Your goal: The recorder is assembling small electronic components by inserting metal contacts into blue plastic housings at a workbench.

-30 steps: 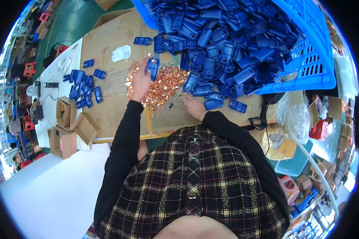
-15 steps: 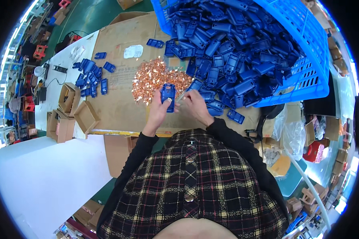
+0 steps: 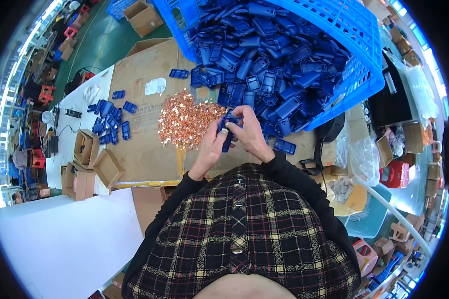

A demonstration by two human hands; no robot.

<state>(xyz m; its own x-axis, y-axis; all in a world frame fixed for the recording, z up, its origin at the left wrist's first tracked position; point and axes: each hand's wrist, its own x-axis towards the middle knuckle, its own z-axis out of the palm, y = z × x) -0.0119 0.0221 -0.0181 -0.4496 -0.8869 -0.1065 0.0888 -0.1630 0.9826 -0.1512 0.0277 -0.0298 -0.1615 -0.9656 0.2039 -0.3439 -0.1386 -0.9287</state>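
A blue plastic housing (image 3: 226, 143) is gripped by my left hand (image 3: 212, 148), its lower end showing between my hands. My right hand (image 3: 248, 133) closes over the upper end with thumb and fingers bent against it; whether a small part is pinched there is hidden. Just left of my hands lies a heap of small copper-coloured metal pieces (image 3: 182, 121) on the cardboard. Beyond my right hand, a large pile of similar blue housings (image 3: 264, 60) spills from a tipped blue plastic crate (image 3: 356, 82).
A smaller group of blue housings (image 3: 107, 119) lies at the left of the cardboard-covered table (image 3: 139, 164). Small open cardboard boxes (image 3: 108, 168) stand at its left front edge. Right of the table are a black strap (image 3: 318, 154), clear plastic bags (image 3: 362, 158) and a teal bin (image 3: 371, 219).
My right hand has moved in from beside the housing onto its upper end. The housing is now tilted and mostly covered by my hands. The whole view has shifted slightly.
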